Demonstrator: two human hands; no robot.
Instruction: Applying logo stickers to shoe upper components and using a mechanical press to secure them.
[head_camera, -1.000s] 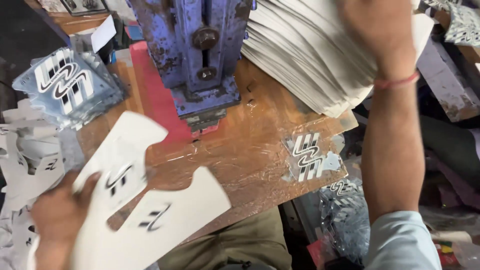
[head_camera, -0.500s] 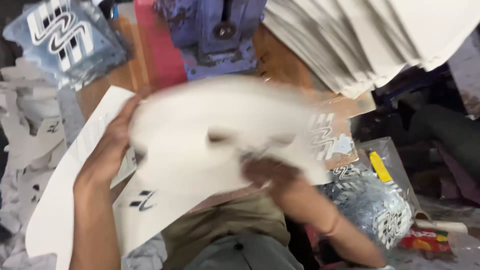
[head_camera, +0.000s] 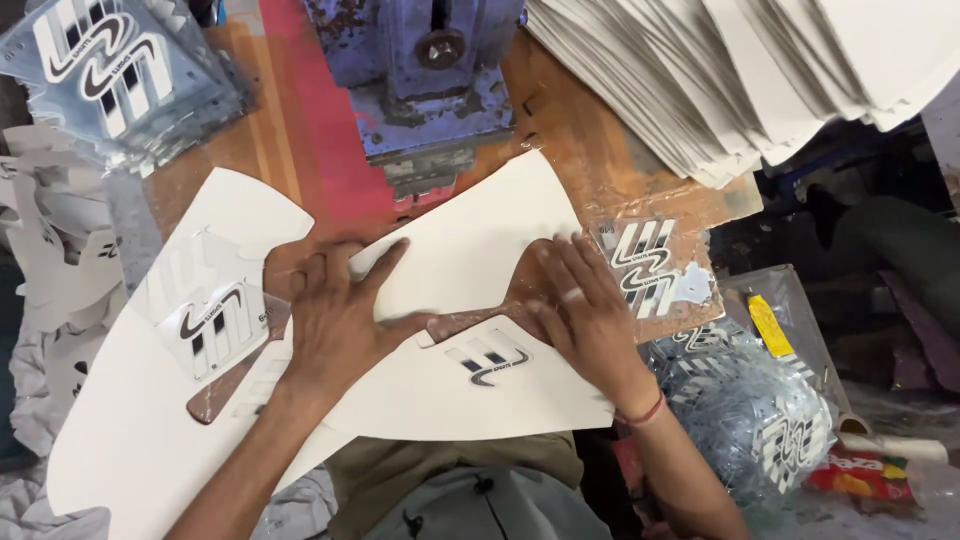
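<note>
A white U-shaped cut sheet (head_camera: 470, 250) with a small black striped logo lies flat on the wooden bench (head_camera: 590, 165), just in front of the blue press (head_camera: 425, 90). My left hand (head_camera: 335, 320) presses flat on its left part, fingers spread. My right hand (head_camera: 585, 305) lies flat at the sheet's notch, fingers touching the bench and a clear logo sticker (head_camera: 645, 265). A second white cut sheet (head_camera: 160, 360), bearing a clear logo film, sits under my left forearm at the left.
A fanned stack of white sheets (head_camera: 740, 80) fills the upper right. A pile of clear logo stickers (head_camera: 110, 70) sits upper left, more stickers in a bag (head_camera: 760, 410) lower right. White offcuts (head_camera: 40, 260) lie at the left edge.
One second ago my right hand was up at the stack and my left held the first sheet. A new sheet came down in a blur; now both hands press it flat by the press.
</note>
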